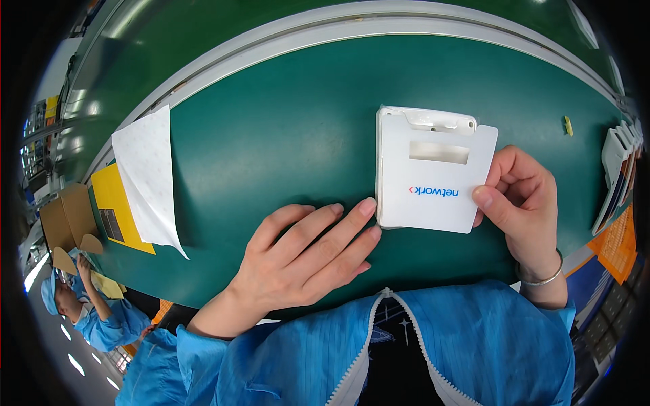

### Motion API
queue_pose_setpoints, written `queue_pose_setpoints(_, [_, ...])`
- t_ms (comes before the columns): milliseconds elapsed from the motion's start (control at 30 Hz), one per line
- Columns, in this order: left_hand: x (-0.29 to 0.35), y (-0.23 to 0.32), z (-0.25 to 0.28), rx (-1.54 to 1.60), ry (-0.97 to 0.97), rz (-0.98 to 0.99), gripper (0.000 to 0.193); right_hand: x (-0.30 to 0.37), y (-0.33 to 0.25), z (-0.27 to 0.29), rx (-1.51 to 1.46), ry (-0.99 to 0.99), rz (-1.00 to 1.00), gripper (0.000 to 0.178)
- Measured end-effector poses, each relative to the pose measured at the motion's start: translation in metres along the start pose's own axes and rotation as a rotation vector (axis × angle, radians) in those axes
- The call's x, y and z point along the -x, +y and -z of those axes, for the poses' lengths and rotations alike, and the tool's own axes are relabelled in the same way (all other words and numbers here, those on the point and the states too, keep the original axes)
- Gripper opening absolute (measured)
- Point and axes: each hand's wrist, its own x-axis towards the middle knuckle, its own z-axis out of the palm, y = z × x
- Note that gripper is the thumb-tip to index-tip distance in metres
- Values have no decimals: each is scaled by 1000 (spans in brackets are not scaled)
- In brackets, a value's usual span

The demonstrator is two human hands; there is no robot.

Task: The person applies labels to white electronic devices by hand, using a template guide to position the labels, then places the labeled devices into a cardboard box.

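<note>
A white plastic device housing (423, 118) lies on the green table, with a rounded, holed part along its far edge. Over it sits a flat white printed panel (433, 213) with a rectangular cut-out, slightly askew and jutting past the housing on the right. My right hand (521, 203) pinches the panel's right edge between thumb and fingers. My left hand (305, 254) rests palm down, fingers stretched out, the index fingertip at the housing's near left corner. Whether the panel is stuck to the housing, I cannot tell.
On the left lie a white sheet (145, 176) and a yellow sheet (112, 193) under it. White panels or housings stand stacked (613, 172) at the right edge, near a small yellow-green scrap (568, 126). A co-worker in blue (112, 321) handles cardboard at far left.
</note>
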Motion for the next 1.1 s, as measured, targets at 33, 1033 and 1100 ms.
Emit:
queue_pose_setpoints(33, [0, 0, 0, -1, 4, 2, 33, 0, 0, 0, 6, -1, 5, 12])
queue_pose_setpoints(1033, [2, 3, 0, -107, 1, 76, 40, 4, -4, -3, 57, 72, -42, 16])
queue_pose_setpoints(1100, [2, 3, 0, -97, -5, 80, 40, 4, -4, -3, 59, 74, -53, 16])
